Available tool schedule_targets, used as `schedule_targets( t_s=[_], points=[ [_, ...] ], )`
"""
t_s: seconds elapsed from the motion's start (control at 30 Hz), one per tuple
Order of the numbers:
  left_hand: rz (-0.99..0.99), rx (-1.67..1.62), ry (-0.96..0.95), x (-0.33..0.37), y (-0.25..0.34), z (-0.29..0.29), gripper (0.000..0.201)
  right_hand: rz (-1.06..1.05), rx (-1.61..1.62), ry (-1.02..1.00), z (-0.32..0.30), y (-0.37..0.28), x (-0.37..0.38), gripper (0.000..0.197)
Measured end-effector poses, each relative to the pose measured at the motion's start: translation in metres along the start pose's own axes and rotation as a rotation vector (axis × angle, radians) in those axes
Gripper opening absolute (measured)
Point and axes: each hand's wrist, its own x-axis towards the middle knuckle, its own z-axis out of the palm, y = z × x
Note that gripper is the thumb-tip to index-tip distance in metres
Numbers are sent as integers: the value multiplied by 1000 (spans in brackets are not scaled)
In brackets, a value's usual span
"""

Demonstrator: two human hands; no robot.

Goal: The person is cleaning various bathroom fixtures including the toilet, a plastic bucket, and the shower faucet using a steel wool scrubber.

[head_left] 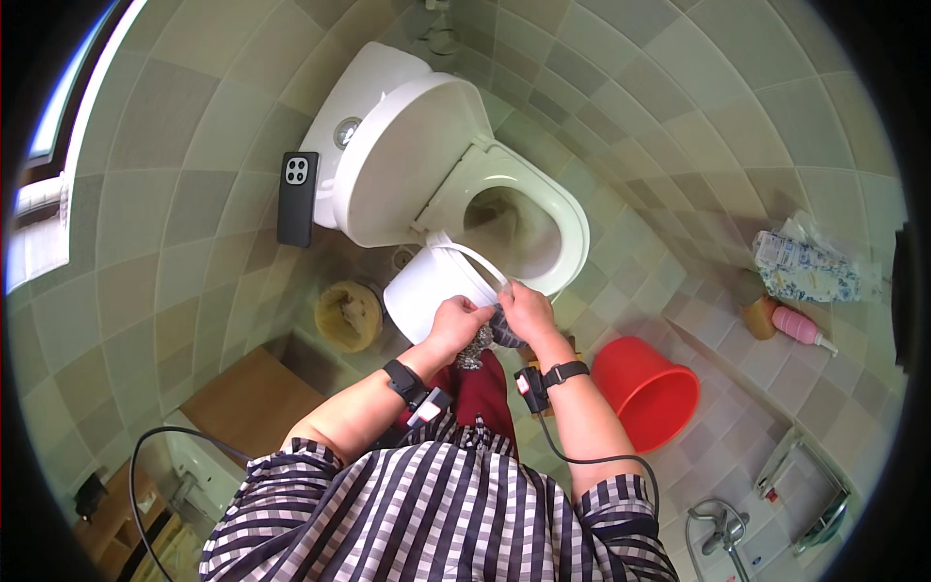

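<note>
A white bucket is tilted at the front edge of the toilet, its mouth turned toward the bowl. Its white handle is in the closed fingers of my right hand. My left hand is closed at the bucket's near rim, thumb pointing right; its other fingers are partly hidden. Just below that hand shows a silvery, rough-textured thing; whether I hold it or it lies lower, I cannot tell. The toilet lid is raised, and the bowl's inside looks blurred. The bucket's contents are hidden.
A black phone leans beside the cistern. A lined waste bin stands left of the bucket. A red bucket is right of my right forearm. Bottles and a patterned pack sit on the right ledge. Cables run from my wrists.
</note>
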Motion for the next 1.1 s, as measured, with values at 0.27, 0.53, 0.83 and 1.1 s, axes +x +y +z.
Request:
schedule_targets(
  t_s=[0.27,0.53,0.83,1.1],
  points=[
    [73,153,14,-10,13,21,35,33,135,30,-7,21,-4,31],
    [196,351,25,-33,37,34,43,72,347,83,-5,41,-15,34],
    [274,414,11,-45,30,31,46,85,271,235,-2,31,-41,31],
    [188,-81,-52,-58,-12,-8,30,-251,34,314,-13,-28,-113,11]
  ],
)
